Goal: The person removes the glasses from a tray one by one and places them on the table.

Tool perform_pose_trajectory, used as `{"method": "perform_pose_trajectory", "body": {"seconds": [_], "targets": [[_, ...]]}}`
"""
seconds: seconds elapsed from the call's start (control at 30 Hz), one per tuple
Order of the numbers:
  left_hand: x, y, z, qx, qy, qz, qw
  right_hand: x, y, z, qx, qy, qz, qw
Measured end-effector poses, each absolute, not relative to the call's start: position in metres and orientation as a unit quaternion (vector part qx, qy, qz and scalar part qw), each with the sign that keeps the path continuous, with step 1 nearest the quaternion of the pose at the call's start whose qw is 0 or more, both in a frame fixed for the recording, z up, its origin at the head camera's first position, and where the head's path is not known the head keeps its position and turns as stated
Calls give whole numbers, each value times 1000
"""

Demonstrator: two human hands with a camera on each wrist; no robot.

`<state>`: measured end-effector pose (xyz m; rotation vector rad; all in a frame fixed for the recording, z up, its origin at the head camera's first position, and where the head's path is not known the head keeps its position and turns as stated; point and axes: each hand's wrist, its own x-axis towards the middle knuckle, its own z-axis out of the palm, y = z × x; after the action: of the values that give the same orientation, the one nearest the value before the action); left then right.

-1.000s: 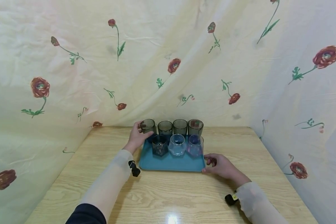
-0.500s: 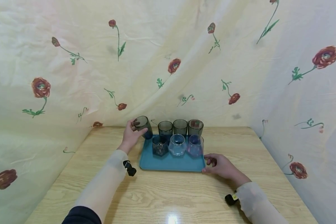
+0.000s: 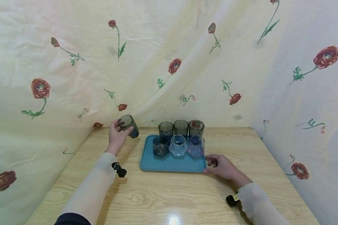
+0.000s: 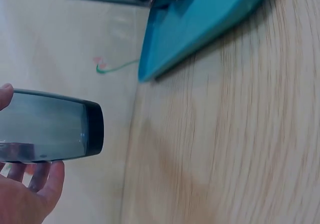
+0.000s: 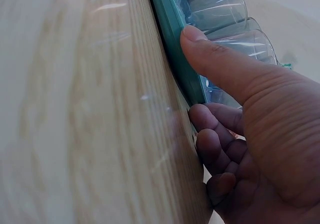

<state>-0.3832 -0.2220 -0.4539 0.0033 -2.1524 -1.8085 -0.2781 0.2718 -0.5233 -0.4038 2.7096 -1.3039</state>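
My left hand (image 3: 116, 139) holds a smoky grey glass tumbler (image 3: 131, 126) between thumb and fingers, raised and tilted to the left of the blue tray (image 3: 171, 165). In the left wrist view the tumbler's dark thick base (image 4: 94, 129) points away from the palm, with no contact with the table. My right hand (image 3: 223, 167) pinches the tray's front right corner. The right wrist view shows the thumb on the tray's rim (image 5: 172, 43) and the other fingers curled by its corner.
Three smoky tumblers (image 3: 181, 128) stand along the tray's back. Before them are a dark faceted glass (image 3: 160, 147), a clear one (image 3: 178, 146) and a pinkish one (image 3: 196, 147). A flowered cloth (image 3: 146, 78) rises behind the wooden table (image 3: 157, 193).
My left hand has lifted the leftmost back tumbler off the tray and carried it left, tilting it. The right hand and the tray have stayed put.
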Motion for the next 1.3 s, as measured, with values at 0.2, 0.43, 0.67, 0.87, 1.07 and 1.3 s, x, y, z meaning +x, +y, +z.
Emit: {"method": "perform_pose_trajectory", "body": {"seconds": [0.2,0.43,0.67,0.87,1.07,1.3], "targets": [[-380,-248,-455,28,-764,-623,164,-279,272,-523,-131,892,-429,53],[-379,-274,-457,58,-772,-608,172,-279,272,-523,-131,891,-430,56],[-378,-294,-459,92,-780,-592,181,-279,271,-524,-129,890,-433,59],[-378,-308,-463,116,-780,-589,177,-279,272,-524,-126,892,-430,60],[-380,-318,-467,128,-778,-591,171,-279,273,-523,-128,891,-431,60],[-378,-328,-468,144,-775,-591,172,-279,272,-523,-125,890,-434,61]]}}
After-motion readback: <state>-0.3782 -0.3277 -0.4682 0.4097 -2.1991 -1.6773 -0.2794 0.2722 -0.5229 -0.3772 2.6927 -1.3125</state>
